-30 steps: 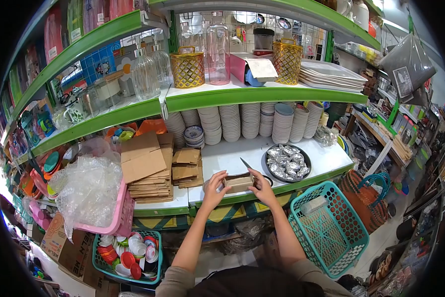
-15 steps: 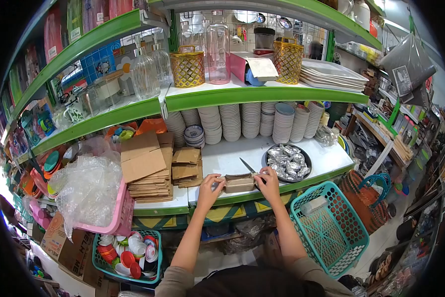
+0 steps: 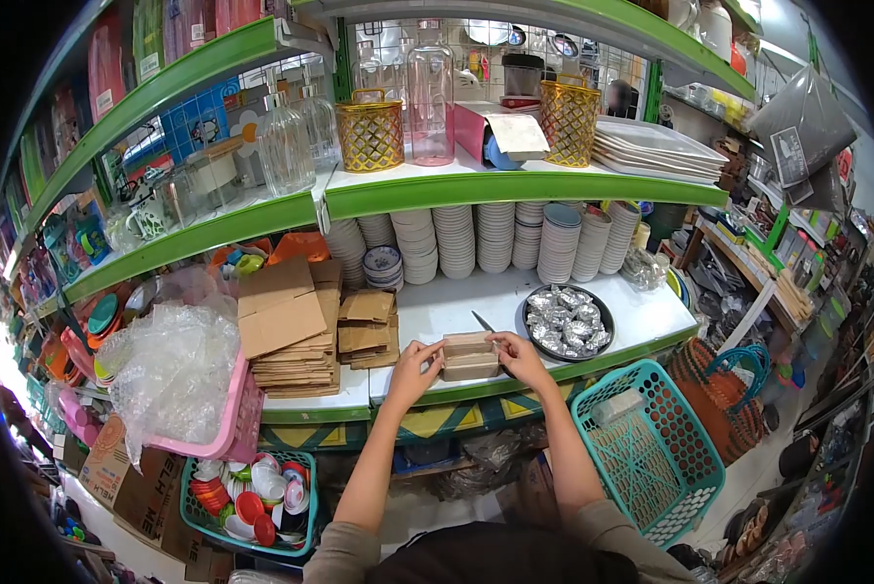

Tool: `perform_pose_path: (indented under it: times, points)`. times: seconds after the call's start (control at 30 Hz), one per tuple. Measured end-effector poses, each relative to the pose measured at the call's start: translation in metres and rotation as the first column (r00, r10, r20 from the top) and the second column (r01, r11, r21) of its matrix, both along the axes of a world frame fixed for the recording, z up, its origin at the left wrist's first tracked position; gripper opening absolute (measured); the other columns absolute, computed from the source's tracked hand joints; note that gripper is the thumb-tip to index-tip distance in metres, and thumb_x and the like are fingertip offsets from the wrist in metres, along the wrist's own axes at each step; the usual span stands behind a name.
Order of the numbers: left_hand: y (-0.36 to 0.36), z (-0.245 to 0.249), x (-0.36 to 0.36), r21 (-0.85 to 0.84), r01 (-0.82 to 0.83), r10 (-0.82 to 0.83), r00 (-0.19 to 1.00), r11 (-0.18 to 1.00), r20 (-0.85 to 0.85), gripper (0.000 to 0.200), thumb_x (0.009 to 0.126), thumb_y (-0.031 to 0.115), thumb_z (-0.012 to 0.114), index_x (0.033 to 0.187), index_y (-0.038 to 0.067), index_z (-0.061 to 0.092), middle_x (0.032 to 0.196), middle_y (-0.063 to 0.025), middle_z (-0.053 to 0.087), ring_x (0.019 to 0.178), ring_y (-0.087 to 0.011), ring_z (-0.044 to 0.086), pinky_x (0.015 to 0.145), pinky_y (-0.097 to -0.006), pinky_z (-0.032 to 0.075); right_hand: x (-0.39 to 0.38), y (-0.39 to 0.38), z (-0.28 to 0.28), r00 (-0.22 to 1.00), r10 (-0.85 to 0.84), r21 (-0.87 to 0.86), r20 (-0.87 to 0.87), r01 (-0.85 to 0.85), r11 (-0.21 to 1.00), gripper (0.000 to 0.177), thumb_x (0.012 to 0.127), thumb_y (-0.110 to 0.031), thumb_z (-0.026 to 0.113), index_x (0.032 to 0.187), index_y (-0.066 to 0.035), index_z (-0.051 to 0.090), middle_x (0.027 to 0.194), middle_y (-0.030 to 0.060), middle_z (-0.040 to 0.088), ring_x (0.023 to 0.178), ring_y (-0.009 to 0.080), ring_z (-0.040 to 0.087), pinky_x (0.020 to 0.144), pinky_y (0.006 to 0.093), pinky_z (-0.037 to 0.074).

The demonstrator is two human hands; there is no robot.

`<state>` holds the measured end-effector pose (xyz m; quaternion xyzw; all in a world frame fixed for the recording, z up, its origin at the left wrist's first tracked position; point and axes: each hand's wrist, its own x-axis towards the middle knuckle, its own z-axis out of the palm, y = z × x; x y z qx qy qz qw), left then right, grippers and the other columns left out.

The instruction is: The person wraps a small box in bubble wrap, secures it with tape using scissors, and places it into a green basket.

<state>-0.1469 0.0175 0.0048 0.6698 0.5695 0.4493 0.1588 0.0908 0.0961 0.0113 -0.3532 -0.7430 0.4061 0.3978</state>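
A small brown cardboard box (image 3: 470, 358) sits at the front of the white shelf, between my two hands. My left hand (image 3: 418, 370) pinches its left end, and my right hand (image 3: 521, 358) grips its right end. Just behind the box lies a pointed metal blade (image 3: 481, 319), its other end hidden near my right hand. To the right stands a dark round pan (image 3: 607, 336) holding several foil-wrapped pieces (image 3: 564, 316). Left of my hands are a stack of flat cardboard pieces (image 3: 286, 341) and a smaller pile of folded cardboard (image 3: 367, 329).
Stacks of white bowls (image 3: 455, 243) line the back of the shelf. A teal basket (image 3: 695, 409) with a pale block inside stands at lower right. A pink basket (image 3: 247, 414) with bubble wrap (image 3: 179, 360) and a teal basket (image 3: 247, 548) of small dishes are at left.
The box's upper side, which showed an opening before, now looks covered by cardboard. My hands have shifted slightly at its ends, and the left fingers are straighter.
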Motion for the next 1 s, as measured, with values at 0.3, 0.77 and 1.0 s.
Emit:
perform_pose_path:
  times: [0.3, 0.77, 1.0]
  points:
    - [0.005, 0.003, -0.002, -0.111, 0.047, -0.048, 0.999, 0.993, -0.008, 0.035, 0.089, 0.02, 0.061, 0.124, 0.016, 0.062, 0.093, -0.0079, 0.05, 0.091, -0.0211, 0.057, 0.083, -0.0311, 0.046, 0.001, 0.012, -0.008, 0.996, 0.049, -0.036, 0.074, -0.047, 0.998, 0.028, 0.088, -0.01, 0.06, 0.116, -0.009, 0.063, 0.069, -0.0021, 0.042, 0.064, 0.0094, 0.04, 0.059, 0.026, 0.037]
    - [0.001, 0.014, 0.0, -0.118, 0.026, -0.039, 0.993, 0.993, -0.111, 0.07, 0.065, 0.051, 0.08, 0.122, 0.013, 0.064, 0.096, -0.0059, 0.053, 0.089, -0.0212, 0.055, 0.082, -0.0325, 0.047, 0.01, 0.001, 0.005, 0.976, 0.141, 0.022, 0.168, -0.146, 0.989, 0.059, 0.073, -0.027, 0.082, 0.125, -0.008, 0.06, 0.08, -0.0015, 0.045, 0.068, 0.0092, 0.042, 0.061, 0.0251, 0.037]
    - [0.002, 0.009, 0.003, -0.072, -0.011, -0.003, 0.982, 0.997, -0.19, 0.072, 0.062, 0.051, 0.081, 0.12, 0.012, 0.061, 0.11, -0.012, 0.062, 0.103, -0.0289, 0.058, 0.089, -0.039, 0.047, 0.007, -0.009, 0.012, 0.958, 0.049, 0.112, 0.283, -0.084, 0.99, 0.072, 0.065, -0.033, 0.086, 0.126, -0.01, 0.056, 0.095, 0.0106, 0.055, 0.085, 0.0203, 0.054, 0.076, 0.0316, 0.045]
